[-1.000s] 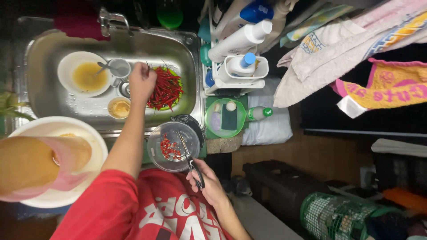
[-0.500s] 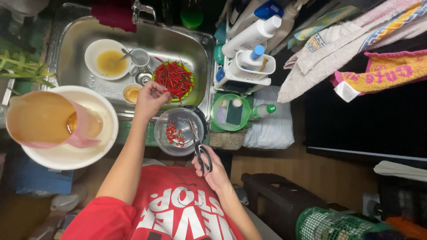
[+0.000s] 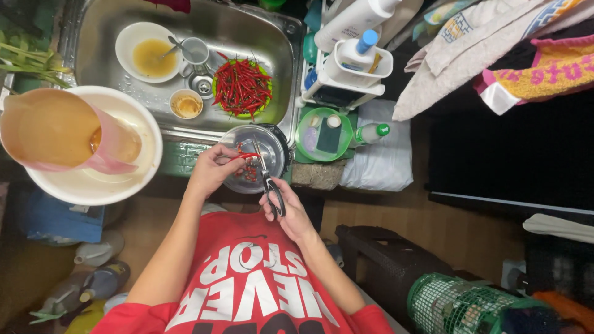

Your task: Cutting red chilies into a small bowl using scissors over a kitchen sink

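1. The left hand [image 3: 213, 170] is back from the pile of red chillies [image 3: 241, 86] in the sink and now holds one chilli [image 3: 246, 156] over the metal bowl [image 3: 272, 151].
2. The scissors [image 3: 267, 179] in the right hand [image 3: 288, 210] now meet that chilli.

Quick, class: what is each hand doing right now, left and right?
Left hand: closed, pinching a red chilli over the metal bowl.
Right hand: closed on the scissors.

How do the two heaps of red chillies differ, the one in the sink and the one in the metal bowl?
The chillies in the sink are a large heap of long whole pods on a green plate; those in the metal bowl are few and look like short pieces. The sink heap lies untouched, while the left hand and scissors work over the bowl. Both are bright red.
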